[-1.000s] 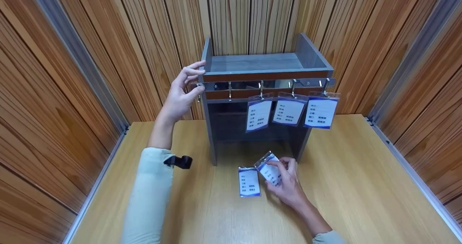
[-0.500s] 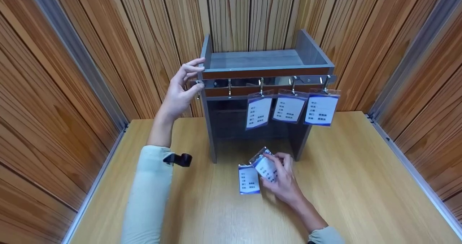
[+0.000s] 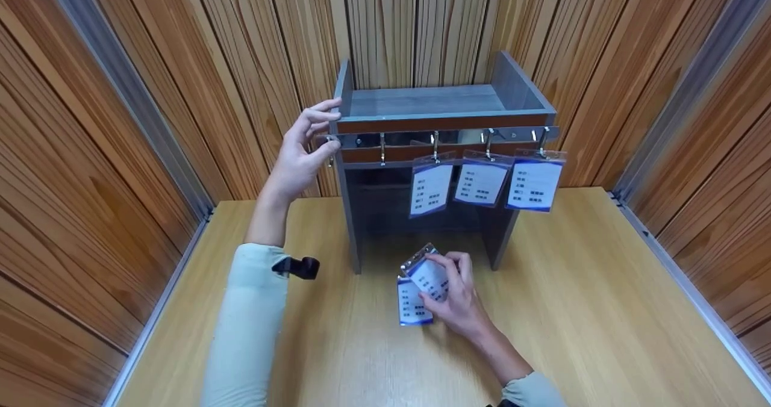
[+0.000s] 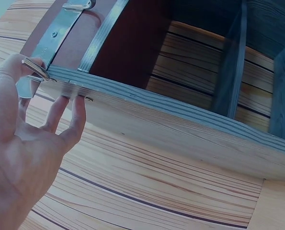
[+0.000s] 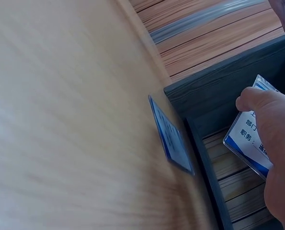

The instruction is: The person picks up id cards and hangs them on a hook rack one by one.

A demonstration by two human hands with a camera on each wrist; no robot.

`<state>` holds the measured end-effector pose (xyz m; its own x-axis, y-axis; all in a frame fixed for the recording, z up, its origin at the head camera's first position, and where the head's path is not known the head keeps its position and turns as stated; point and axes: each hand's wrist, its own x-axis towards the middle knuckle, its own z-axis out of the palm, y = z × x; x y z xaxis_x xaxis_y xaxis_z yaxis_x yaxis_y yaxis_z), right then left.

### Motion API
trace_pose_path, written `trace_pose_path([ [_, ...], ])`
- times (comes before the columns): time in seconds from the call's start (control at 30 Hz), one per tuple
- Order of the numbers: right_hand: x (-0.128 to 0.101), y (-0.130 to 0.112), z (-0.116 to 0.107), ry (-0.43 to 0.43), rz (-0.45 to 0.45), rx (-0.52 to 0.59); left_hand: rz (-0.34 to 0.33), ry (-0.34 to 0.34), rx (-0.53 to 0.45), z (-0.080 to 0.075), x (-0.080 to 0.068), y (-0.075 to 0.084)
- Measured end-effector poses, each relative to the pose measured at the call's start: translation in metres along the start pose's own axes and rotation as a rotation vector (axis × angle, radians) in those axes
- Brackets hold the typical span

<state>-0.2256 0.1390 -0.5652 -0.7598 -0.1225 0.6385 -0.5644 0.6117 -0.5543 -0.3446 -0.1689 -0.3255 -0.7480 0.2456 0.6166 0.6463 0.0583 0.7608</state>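
My left hand [image 3: 304, 148] rests against the top left corner of a grey shelf rack [image 3: 421, 103]. Its straight fingers [image 4: 75, 112] lie on the side panel's edge [image 4: 156, 110], with the thumb beside the end hook [image 4: 34, 72]. My right hand [image 3: 455, 295] pinches a blue-edged badge card [image 3: 429, 274] just above the table in front of the rack, thumb on its face [image 5: 257, 100]. A second badge card [image 3: 408, 307] lies flat under it, seen edge-on in the right wrist view [image 5: 171, 136]. Three badge cards [image 3: 480, 183] hang from the metal hook rail [image 3: 458, 136].
Two hooks at the rail's left end [image 3: 382, 148] carry nothing. The rack stands at the back of a light wooden table [image 3: 602, 286] closed in by wood-panelled walls [image 3: 120, 124] on three sides. A black strap clip [image 3: 298, 267] sits on my left sleeve.
My right hand has lifted its badge card and carried it left, over the card lying on the table. The left hand has stayed at the rack's corner.
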Motion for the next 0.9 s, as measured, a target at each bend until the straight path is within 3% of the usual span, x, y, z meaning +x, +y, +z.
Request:
trace_pose_path([
  [0.53,0.016,-0.02,0.01,0.139,-0.096,0.035,-0.003,0.005,0.0,-0.001,-0.001,-0.002],
  [0.9,0.038,-0.042,0.017,0.183,-0.15,0.046,0.003,0.012,-0.018,0.001,0.001,-0.002],
])
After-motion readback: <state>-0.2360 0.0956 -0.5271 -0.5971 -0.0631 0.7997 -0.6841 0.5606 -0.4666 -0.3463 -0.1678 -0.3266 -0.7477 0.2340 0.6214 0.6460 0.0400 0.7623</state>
